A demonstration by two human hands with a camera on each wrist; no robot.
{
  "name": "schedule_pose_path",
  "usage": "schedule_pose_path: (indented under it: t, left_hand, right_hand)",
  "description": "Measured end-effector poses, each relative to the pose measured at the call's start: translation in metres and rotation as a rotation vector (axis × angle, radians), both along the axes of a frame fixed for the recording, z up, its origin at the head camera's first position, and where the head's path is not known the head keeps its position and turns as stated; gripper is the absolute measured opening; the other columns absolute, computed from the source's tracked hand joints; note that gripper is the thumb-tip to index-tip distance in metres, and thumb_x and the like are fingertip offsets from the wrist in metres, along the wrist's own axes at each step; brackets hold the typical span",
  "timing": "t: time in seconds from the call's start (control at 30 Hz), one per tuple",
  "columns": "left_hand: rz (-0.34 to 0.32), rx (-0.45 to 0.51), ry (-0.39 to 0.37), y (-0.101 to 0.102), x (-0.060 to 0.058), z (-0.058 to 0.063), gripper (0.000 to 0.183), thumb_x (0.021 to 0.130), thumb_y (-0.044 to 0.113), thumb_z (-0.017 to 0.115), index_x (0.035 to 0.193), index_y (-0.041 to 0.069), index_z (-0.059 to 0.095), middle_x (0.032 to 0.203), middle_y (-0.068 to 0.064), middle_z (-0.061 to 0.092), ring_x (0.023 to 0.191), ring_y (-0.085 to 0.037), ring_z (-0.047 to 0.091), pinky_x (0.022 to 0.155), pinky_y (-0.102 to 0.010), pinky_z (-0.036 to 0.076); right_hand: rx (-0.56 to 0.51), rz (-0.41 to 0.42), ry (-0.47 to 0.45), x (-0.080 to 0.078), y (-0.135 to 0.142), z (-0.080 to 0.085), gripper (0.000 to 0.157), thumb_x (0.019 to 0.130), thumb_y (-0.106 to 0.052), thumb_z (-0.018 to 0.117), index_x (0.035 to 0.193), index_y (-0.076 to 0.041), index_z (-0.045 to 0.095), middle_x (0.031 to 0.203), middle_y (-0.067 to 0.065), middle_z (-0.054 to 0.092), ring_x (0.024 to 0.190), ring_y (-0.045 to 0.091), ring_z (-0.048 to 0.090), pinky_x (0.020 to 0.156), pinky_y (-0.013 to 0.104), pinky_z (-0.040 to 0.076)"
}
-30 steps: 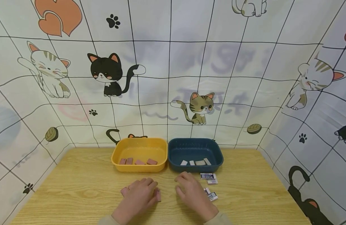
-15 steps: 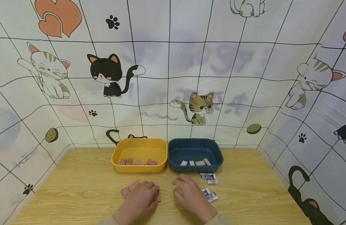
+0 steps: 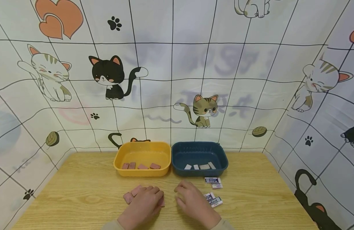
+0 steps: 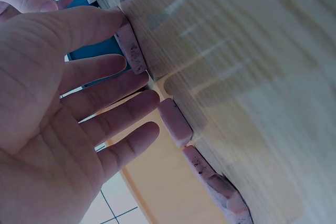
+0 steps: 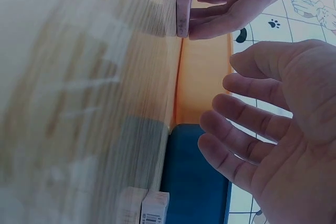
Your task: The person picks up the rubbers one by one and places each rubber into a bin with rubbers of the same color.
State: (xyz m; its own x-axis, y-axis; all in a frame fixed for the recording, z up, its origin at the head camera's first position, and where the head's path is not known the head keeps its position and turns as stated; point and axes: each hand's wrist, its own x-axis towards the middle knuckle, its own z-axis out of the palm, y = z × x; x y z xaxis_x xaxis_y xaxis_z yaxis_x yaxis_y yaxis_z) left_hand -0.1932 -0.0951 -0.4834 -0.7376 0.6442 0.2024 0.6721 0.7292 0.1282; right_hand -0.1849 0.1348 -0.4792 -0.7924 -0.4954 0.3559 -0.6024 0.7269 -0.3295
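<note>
My left hand (image 3: 144, 204) lies palm down over pink erasers on the table. In the left wrist view its fingers are loosely extended, and the thumb touches a smudged pink eraser (image 4: 131, 48). More pink erasers (image 3: 128, 197) sit beside the fingers, partly hidden from the head view by the hand. My right hand (image 3: 194, 203) hovers with relaxed, bent fingers and holds nothing. To its right are white erasers in printed blue-and-white sleeves (image 3: 215, 201), partly behind the hand. Two more sleeved erasers (image 3: 212, 180) lie in front of the blue tray.
A yellow tray (image 3: 145, 172) at the table's back holds several pink erasers (image 3: 155, 166). Touching it on the right, a dark blue tray (image 3: 200, 172) contains several small white blocks (image 3: 205, 166). A cat-print sheet (image 3: 153, 95) hangs behind the wooden table (image 3: 251, 191).
My right hand has drifted slightly down and left, away from the blue tray. The left hand has drawn back slightly, uncovering more of the pink erasers at its left. The trays stay put.
</note>
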Motion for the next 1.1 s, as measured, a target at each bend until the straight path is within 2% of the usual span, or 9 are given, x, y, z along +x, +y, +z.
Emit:
schedule_pose_path:
  t: [0.4,0.7,0.87,1.1]
  left_hand:
    - [-0.032,-0.012,0.032,0.001,0.0,0.001,0.021,0.09,0.022,0.08,0.081,0.024,0.061,0.079,0.013,0.056,0.07,-0.004,0.048,0.069,-0.025,0.047]
    - [-0.008,-0.049,0.053,-0.004,-0.002,0.003,0.018,0.092,0.028,0.078,0.082,0.025,0.063,0.083,0.011,0.062,0.074,-0.006,0.054,0.072,-0.029,0.047]
    - [0.027,-0.079,0.132,-0.007,-0.001,0.005,0.017,0.091,0.034,0.078,0.086,0.022,0.066,0.087,0.008,0.066,0.078,-0.01,0.061,0.072,-0.031,0.048]
    - [0.007,-0.035,0.238,-0.013,-0.002,0.006,0.018,0.09,0.03,0.079,0.086,0.019,0.065,0.084,0.007,0.062,0.077,-0.012,0.06,0.071,-0.032,0.05]
  right_hand:
    - [0.026,0.01,-0.021,0.001,0.0,0.0,0.016,0.095,-0.014,0.071,0.109,-0.008,0.076,0.107,-0.002,0.064,0.1,0.014,0.061,0.089,0.033,0.056]
    - [0.021,0.015,-0.023,0.001,-0.001,0.0,0.016,0.095,-0.014,0.072,0.11,-0.008,0.076,0.109,-0.002,0.065,0.101,0.014,0.062,0.091,0.033,0.056]
    - [0.009,0.019,-0.007,0.002,-0.001,0.001,0.016,0.094,-0.013,0.072,0.11,-0.008,0.075,0.109,-0.001,0.066,0.102,0.015,0.063,0.091,0.034,0.056]
    - [-0.008,0.027,-0.01,0.002,-0.002,0.001,0.016,0.094,-0.013,0.072,0.11,-0.008,0.075,0.109,-0.002,0.066,0.102,0.014,0.063,0.091,0.033,0.056]
